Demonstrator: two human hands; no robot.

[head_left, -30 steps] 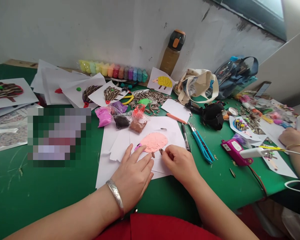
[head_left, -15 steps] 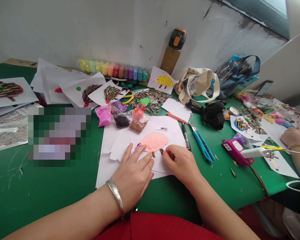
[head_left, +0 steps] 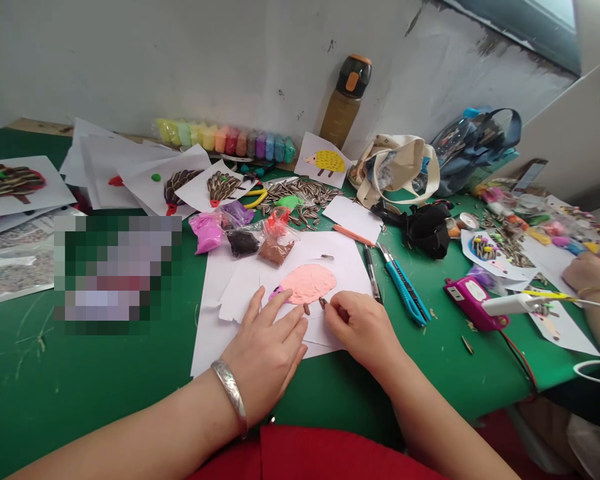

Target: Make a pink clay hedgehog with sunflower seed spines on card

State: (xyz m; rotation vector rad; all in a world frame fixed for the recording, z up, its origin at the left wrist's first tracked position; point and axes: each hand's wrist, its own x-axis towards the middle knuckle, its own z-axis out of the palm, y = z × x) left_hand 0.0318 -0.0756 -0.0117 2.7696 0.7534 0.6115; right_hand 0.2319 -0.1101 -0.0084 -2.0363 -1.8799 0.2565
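On white paper [head_left: 330, 333] lies a flat pink clay hedgehog body [head_left: 310, 283] with a purple face [head_left: 276, 292], partly covered by my fingers, and a short brown leg [head_left: 307, 309] below. My left hand [head_left: 273, 340] rests flat with fingers spread, its fingertips over the face and the body's lower edge. My right hand [head_left: 357, 323] is closed in a pinch just below the body's right side. At its fingertips is a small dark brown piece [head_left: 323, 302]; whether it is clay or a seed I cannot tell. A single sunflower seed [head_left: 327, 257] lies above the body.
Behind the paper are bagged clay [head_left: 245, 241] and a sunflower seed pile [head_left: 320, 193]. To the right lie a pen [head_left: 373, 275], a blue utility knife [head_left: 405, 285] and a magenta power strip [head_left: 475, 305]. Another person's hand [head_left: 590, 272] works at far right. A yellow hedgehog picture [head_left: 325, 162] leans behind.
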